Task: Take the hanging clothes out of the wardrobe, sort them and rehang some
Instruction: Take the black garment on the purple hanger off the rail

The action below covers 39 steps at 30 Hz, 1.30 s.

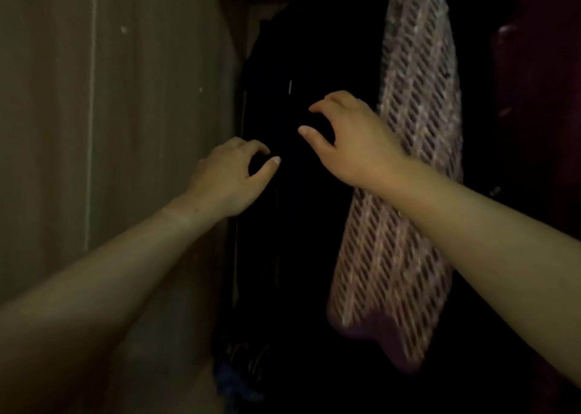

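Note:
A black garment (301, 225) hangs in the dark wardrobe, its folds hard to make out. My left hand (229, 174) reaches to its left edge with fingers and thumb curved, a gap between them. My right hand (349, 137) is higher, in front of the same dark cloth, fingers and thumb curved apart. Whether either hand touches the cloth is not clear. A pink open-knit garment (418, 130) hangs just right of my right hand, partly behind my right forearm.
The wardrobe's pale side panel (110, 115) fills the left of the view. Dark reddish clothing (534, 115) hangs at the far right. Something bluish (232, 382) lies at the bottom of the wardrobe.

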Each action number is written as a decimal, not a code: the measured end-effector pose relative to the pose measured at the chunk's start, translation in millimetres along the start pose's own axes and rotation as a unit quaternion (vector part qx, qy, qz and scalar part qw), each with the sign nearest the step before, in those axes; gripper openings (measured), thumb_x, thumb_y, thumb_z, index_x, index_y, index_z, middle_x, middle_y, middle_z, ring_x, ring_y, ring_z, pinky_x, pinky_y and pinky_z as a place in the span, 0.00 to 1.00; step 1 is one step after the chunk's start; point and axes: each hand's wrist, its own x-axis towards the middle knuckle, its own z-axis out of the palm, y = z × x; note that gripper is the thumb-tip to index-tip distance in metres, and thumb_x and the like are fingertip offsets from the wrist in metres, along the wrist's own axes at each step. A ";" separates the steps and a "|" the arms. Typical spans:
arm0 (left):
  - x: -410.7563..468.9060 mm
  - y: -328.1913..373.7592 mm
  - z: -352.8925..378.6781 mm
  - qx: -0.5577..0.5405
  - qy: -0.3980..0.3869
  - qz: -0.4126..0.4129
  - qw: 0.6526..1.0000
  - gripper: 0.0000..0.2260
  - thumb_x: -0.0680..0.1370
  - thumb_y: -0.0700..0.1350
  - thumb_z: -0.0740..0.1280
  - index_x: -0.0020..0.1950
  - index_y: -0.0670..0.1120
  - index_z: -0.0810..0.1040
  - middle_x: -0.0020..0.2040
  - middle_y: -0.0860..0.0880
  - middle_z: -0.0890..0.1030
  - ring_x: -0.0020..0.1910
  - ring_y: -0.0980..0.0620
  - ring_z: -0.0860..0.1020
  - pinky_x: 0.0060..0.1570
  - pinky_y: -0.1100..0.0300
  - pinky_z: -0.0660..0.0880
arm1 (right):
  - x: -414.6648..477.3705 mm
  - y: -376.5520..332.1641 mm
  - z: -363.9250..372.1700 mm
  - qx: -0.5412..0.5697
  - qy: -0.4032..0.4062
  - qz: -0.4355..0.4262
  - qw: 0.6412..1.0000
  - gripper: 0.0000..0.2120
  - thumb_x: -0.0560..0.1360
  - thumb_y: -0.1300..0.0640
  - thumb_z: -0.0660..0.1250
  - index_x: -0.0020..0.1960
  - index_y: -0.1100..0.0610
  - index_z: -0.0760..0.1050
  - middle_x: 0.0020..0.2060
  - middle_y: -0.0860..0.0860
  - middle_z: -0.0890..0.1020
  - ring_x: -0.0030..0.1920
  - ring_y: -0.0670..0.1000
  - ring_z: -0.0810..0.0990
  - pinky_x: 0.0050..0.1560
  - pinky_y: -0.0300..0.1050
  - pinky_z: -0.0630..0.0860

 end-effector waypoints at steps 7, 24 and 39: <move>123.7 -27.2 13.0 -0.015 0.063 0.044 0.997 0.26 0.72 0.65 0.54 0.60 0.50 0.75 0.56 0.47 0.77 0.55 0.48 0.75 0.51 0.54 0.71 | 125.3 50.7 12.7 -0.041 0.055 -0.067 0.995 0.21 0.77 0.47 0.61 0.67 0.55 0.69 0.63 0.52 0.71 0.63 0.51 0.70 0.61 0.44 0.70; 329.5 -30.5 31.6 -0.146 0.184 0.093 0.967 0.20 0.79 0.55 0.57 0.70 0.53 0.67 0.69 0.49 0.66 0.69 0.46 0.62 0.64 0.53 0.62 | 271.3 133.9 -44.7 -0.319 0.050 0.058 0.945 0.23 0.76 0.43 0.61 0.68 0.52 0.66 0.62 0.55 0.72 0.60 0.56 0.72 0.54 0.50 0.73; 345.7 -55.8 49.2 -0.142 0.194 0.140 0.961 0.20 0.79 0.54 0.58 0.72 0.56 0.65 0.77 0.50 0.54 0.75 0.49 0.50 0.71 0.55 0.51 | 291.8 148.0 -44.4 -0.113 0.077 0.139 0.981 0.07 0.76 0.50 0.65 0.54 0.44 0.77 0.51 0.46 0.79 0.49 0.47 0.78 0.50 0.49 0.78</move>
